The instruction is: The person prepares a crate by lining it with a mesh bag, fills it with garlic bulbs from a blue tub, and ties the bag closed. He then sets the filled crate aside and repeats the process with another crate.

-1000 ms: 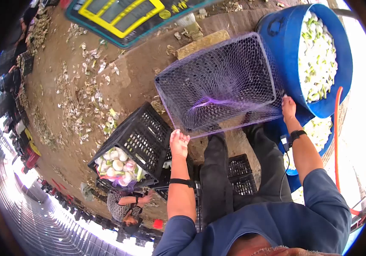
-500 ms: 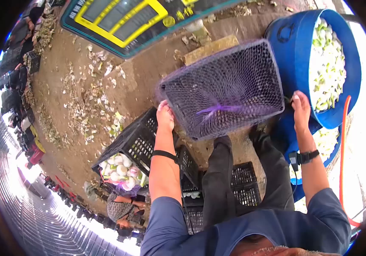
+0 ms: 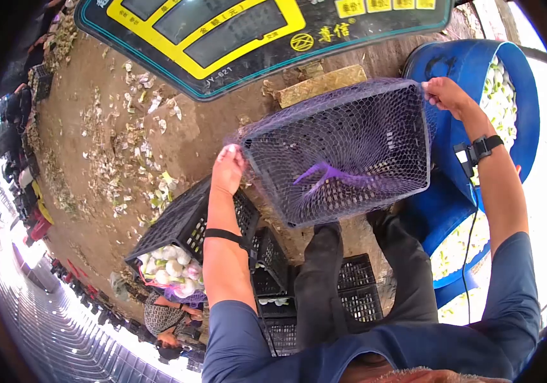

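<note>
A black plastic crate (image 3: 428, 153) is in front of me, with a purple mesh bag (image 3: 327, 173) spread over it. The gathered purple end of the mesh lies bunched inside the crate. At the crate's left corner, my left hand (image 3: 229, 171) is closed on the mesh edge. My right hand (image 3: 449, 97) pinches the mesh beyond the upper right corner and pulls it outward. Below my left forearm, another black crate (image 3: 181, 223) stands tilted with garlic bulbs (image 3: 172, 265) showing at its open side.
A scale display panel (image 3: 254, 57) fills the top. Blue barrels (image 3: 436, 64) with peeled garlic (image 3: 498, 96) stand at right. More black crates (image 3: 359, 287) lie around my legs. Garlic scraps (image 3: 142, 121) litter the floor. Another person (image 3: 165, 313) is at lower left.
My right hand has moved up from the crate's right side to its upper right corner, stretching the mesh. My left hand has shifted slightly left. The scale panel appears lower and larger in view.
</note>
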Tool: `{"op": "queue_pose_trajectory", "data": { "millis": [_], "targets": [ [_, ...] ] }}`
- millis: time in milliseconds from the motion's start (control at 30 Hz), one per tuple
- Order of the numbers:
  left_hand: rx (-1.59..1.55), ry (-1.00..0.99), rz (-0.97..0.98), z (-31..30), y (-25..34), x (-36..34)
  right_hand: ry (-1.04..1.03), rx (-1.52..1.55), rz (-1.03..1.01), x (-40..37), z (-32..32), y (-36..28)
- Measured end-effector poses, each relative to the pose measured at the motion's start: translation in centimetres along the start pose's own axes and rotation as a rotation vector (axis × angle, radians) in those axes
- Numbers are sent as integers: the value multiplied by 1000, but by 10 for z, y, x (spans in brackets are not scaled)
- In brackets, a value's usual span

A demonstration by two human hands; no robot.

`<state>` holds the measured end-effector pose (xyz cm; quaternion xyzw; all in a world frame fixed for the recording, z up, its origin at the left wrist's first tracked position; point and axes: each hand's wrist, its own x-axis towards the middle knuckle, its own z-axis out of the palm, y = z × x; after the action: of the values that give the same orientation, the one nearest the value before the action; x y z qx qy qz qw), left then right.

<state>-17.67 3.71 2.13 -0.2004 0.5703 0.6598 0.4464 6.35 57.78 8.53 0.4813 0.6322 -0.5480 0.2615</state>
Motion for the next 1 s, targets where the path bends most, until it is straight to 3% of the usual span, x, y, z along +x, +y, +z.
{"op": "queue_pose_trajectory", "data": {
  "millis": [33,67,167,200,267,300,333,367,400,433,500,533,600,633,667,700,733,767,800,867,933,967,1000],
  "targets": [
    [-98,-98,-13,0,6,2,138,-84,-25,5,-1,-4],
    [-105,-98,-13,3,8,5,139,-91,-25,13,-4,-7],
    [-369,79,94,12,9,23,402,-118,-373,63,-17,-4],
    [-369,79,95,2,0,35,403,-118,-374,77,-19,-1],
    [-287,227,43,-31,-23,63,476,-730,-367,101,-15,-2],
    [-251,369,-33,-14,-22,56,413,-1075,-350,100,-3,-10],
    [-250,304,-143,-27,-37,75,412,-1072,-358,124,-2,7],
    [-193,302,-215,-38,-58,82,208,-1422,-387,150,0,23],
    [-138,302,-288,-10,-52,66,-16,-1764,-407,171,-1,36],
    [-139,306,-282,-11,-51,67,-14,-1764,-414,177,-1,39],
    [-2,258,-262,-15,-58,55,-178,-731,-74,177,6,55],
    [0,271,-277,-22,-69,54,-241,-482,83,146,10,37],
    [-254,314,-176,-48,-99,71,-194,79,130,95,16,21],
    [-113,283,-144,-79,-109,72,-199,87,132,71,18,12],
    [-105,290,-146,-70,-100,51,13,124,124,50,20,3],
    [222,536,158,-43,-83,23,229,160,114,28,23,-4],
    [551,765,471,-23,-67,-2,228,166,113,6,30,-10],
    [341,612,442,-16,-57,-21,225,113,31,-18,38,-13],
    [350,605,438,-7,-56,-37,225,61,-46,-43,41,-8],
    [672,329,321,20,-60,-60,284,-152,-250,-68,66,31],
    [585,149,50,53,-56,-81,259,-206,-199,-67,87,82],
    [635,202,21,52,-65,-81,221,-157,-111,-45,97,125],
    [684,249,-4,45,-81,-74,285,-59,-204,-37,111,149]
  ]
}}
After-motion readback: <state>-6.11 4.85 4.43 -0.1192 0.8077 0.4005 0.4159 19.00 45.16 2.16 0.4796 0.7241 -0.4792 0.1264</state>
